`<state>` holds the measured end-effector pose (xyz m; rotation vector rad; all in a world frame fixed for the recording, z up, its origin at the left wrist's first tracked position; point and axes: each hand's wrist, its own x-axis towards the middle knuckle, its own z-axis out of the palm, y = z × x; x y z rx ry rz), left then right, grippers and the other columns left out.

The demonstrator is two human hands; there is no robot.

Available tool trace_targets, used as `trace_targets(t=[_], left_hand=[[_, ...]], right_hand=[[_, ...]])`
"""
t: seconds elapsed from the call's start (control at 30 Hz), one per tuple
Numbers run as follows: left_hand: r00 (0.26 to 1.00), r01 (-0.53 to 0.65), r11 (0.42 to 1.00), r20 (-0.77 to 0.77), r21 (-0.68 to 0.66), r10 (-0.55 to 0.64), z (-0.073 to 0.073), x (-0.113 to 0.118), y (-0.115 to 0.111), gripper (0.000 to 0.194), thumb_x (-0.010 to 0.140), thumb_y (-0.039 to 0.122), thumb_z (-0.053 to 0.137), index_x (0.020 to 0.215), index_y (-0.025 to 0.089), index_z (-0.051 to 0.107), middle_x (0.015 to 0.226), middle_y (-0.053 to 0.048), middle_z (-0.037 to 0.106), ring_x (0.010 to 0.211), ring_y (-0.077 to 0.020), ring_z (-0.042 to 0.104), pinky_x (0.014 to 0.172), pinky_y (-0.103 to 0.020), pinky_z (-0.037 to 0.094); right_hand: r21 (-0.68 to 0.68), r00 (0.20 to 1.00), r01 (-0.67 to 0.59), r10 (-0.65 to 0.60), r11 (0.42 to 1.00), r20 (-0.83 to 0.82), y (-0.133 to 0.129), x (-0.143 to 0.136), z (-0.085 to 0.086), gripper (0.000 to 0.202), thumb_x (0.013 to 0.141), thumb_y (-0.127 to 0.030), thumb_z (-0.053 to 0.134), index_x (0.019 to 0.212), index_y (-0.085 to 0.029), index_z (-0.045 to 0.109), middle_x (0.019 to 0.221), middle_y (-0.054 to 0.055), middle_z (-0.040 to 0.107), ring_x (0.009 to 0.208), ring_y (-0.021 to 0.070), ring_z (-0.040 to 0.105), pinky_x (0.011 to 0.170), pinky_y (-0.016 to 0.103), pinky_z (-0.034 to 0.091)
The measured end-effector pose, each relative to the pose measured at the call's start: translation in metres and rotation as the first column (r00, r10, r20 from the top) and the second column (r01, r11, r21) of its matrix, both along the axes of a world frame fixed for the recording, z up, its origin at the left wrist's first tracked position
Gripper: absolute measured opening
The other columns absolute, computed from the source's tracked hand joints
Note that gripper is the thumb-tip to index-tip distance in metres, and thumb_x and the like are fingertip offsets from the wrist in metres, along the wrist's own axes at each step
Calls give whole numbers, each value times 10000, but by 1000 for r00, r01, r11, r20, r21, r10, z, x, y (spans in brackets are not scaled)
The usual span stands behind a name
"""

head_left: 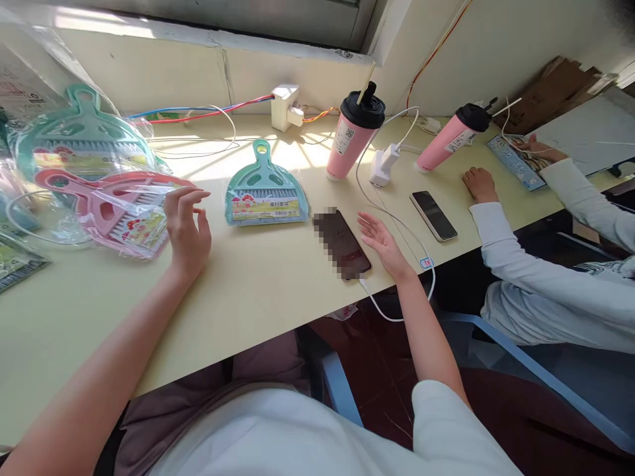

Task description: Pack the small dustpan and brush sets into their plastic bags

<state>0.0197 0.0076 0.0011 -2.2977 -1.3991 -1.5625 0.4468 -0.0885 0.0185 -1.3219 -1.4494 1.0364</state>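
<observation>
My left hand stands on its wrist side at the right edge of a pink dustpan-and-brush set in clear wrap. Its fingers are loosely bent and apart, with nothing in them; whether they touch the wrap I cannot tell. To its right lies a small teal dustpan-and-brush set with a printed label. My right hand rests palm up and open beside a dark phone, which has a white cable plugged into its lower end. Part of the phone is blurred out.
Larger teal dustpan in plastic lies at left. Two pink cups, a white charger and a socket box stand toward the wall. Another phone lies near a co-worker's hand. The table edge runs before me.
</observation>
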Motion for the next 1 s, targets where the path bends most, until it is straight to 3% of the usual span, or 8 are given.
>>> trace_targets(t=[0.33, 0.47, 0.53, 0.6, 0.7, 0.77, 0.9, 1.0], left_hand=[[957, -26, 992, 283, -124, 61, 1, 3, 9, 354, 857, 8, 465, 1098, 240, 583, 1175, -81, 565, 1156, -233, 546, 989, -384, 489], [951, -21, 983, 299, -183, 76, 4, 0, 4, 421, 825, -15, 393, 1087, 247, 593, 1167, -99, 572, 1137, -240, 565, 852, -360, 538], [960, -3, 979, 273, -205, 60, 5, -5, 1, 428, 822, -12, 388, 1086, 249, 601, 1195, -110, 576, 1185, -251, 557, 870, -376, 544], [972, 15, 980, 235, -196, 32, 6, -14, -2, 398, 843, 9, 400, 1093, 240, 605, 1218, -123, 579, 1224, -257, 546, 952, -406, 528], [980, 16, 981, 195, -194, 23, 7, -37, -7, 358, 871, 47, 414, 1119, 227, 601, 1250, -137, 577, 1257, -256, 536, 1012, -417, 506], [980, -16, 980, 193, -200, 55, 8, -55, -12, 353, 879, 55, 407, 1121, 223, 600, 1253, -138, 580, 1271, -254, 534, 1030, -419, 495], [948, -216, 956, 192, -196, 254, 15, -94, -26, 299, 923, 107, 412, 1108, 217, 619, 1261, -143, 598, 1287, -296, 524, 1124, -512, 392], [783, -503, 795, 211, -339, 586, 22, -120, -30, 269, 929, 237, 512, 1179, 198, 606, 1317, -193, 571, 1306, -396, 480, 1095, -622, 355]], right_hand=[[5, 968, 203, -199, 979, -155, 8, -4, -12, 503, 793, -384, 738, 1279, -323, 622, 1489, 45, 588, 1395, 247, 547, 1225, 490, 381], [125, 907, 420, -416, 899, -61, 7, -48, -5, 420, 838, -380, 619, 1246, -282, 633, 1388, 83, 646, 1306, 267, 592, 1165, 551, 423], [290, 909, 370, -408, 883, 82, 3, -91, 3, 398, 906, -388, 541, 1283, -290, 626, 1413, 86, 626, 1345, 276, 550, 1165, 564, 413], [385, 904, 163, -295, 908, 311, 1, -142, 11, 425, 954, -398, 502, 1362, -319, 593, 1527, 71, 539, 1442, 284, 460, 1220, 571, 337], [288, 766, -90, -119, 954, 632, 11, -217, 11, 581, 981, -434, 509, 1546, -332, 421, 1695, 57, 305, 1590, 318, 202, 1269, 661, 94], [144, 662, -135, -19, 980, 749, 27, -251, 7, 642, 1005, -445, 474, 1611, -311, 310, 1733, 71, 187, 1614, 324, 102, 1246, 708, 27], [20, 587, -93, 38, 995, 808, 71, -272, 3, 639, 1052, -434, 371, 1645, -257, 213, 1746, 90, 95, 1621, 297, 47, 1234, 713, -7], [14, 587, -88, 41, 996, 809, 104, -264, 11, 607, 1067, -410, 324, 1640, -239, 221, 1745, 98, 113, 1619, 268, 66, 1248, 675, -10]])
